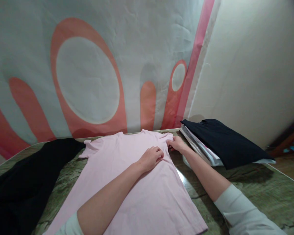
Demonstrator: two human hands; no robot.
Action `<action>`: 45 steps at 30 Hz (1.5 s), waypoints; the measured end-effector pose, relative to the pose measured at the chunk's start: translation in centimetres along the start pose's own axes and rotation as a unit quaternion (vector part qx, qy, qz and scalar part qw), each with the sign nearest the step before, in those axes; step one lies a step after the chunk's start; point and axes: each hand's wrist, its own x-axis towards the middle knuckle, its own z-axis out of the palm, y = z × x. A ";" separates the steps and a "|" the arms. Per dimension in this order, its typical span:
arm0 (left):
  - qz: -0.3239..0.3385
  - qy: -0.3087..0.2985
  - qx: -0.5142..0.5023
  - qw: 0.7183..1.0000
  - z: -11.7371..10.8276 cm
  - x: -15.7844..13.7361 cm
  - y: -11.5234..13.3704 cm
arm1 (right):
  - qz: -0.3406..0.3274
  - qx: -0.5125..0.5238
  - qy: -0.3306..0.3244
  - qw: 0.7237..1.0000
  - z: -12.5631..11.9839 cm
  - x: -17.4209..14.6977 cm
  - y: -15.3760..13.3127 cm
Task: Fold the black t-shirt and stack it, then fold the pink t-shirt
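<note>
Creases look the likeliest trouble: the pale pink, short-sleeved fabric T-shirt (137, 199), spread flat with its collar towards twelve o'clock, could twist if the two hands pulled unevenly. The right hand (177, 144) has its fingers clamped on the sleeve at one o'clock. The left hand (151, 160) rests on the cloth just inside it, fingers curled together; whether they grip a fold, I cannot tell. A sideways tug might drag the other sleeve over the crumpled black cloth garment (31, 176) at nine o'clock, close beside it. A forearm swung wide could skew the folded clothing stack, black over white layers (225, 140), at two o'clock.

Room is tightest at twelve, where the collar lies near the table's white rim and the grey-and-orange printed wall banner (132, 58). More of the green, dark-veined tabletop (259, 202) shows at four o'clock.
</note>
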 end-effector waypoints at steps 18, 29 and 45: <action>0.018 -0.006 0.031 0.999 -0.4 -0.1 0.6 | 0.046 0.191 -0.112 0.974 -2.5 -3.1 0.9; 0.007 -0.002 0.013 1.000 -0.5 0.0 0.6 | 0.082 0.099 -0.155 0.980 -1.2 -3.4 0.0; 0.031 -0.006 0.034 0.999 -0.4 0.1 0.7 | 0.026 -0.101 -0.066 0.992 1.0 -2.5 -0.8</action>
